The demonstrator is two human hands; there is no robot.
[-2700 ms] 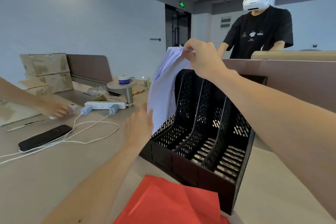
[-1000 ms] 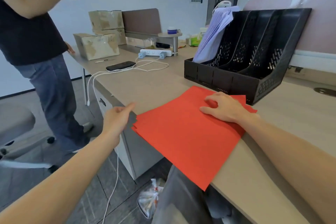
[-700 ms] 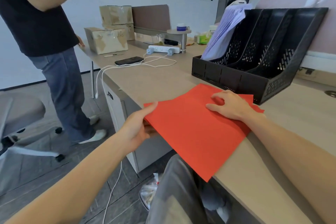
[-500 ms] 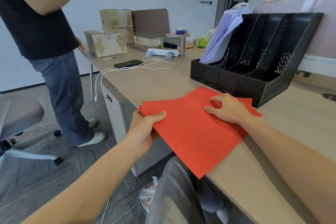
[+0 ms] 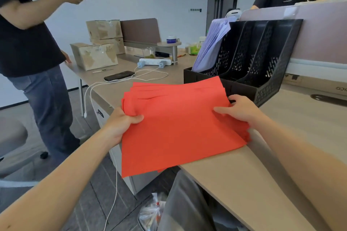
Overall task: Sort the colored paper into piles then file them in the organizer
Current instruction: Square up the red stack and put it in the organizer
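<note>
Desk: beige office desktop, its near edge running diagonally under both arms.
Red paper: loosely fanned stack, right end over the desk, left part hanging out past the edge.
Left hand: grips the stack's left edge, thumb on top, fingers curled beneath.
Right hand: holds the right side, thumb flat on top, fingers curled at the sheets' far edge.
Organizer: black three-slot rack just behind the stack.
Purple paper: sheets leaning in the leftmost slot.
Beyond: phone, white power strip, cardboard boxes.
Bystander: stands left of the desk.
</note>
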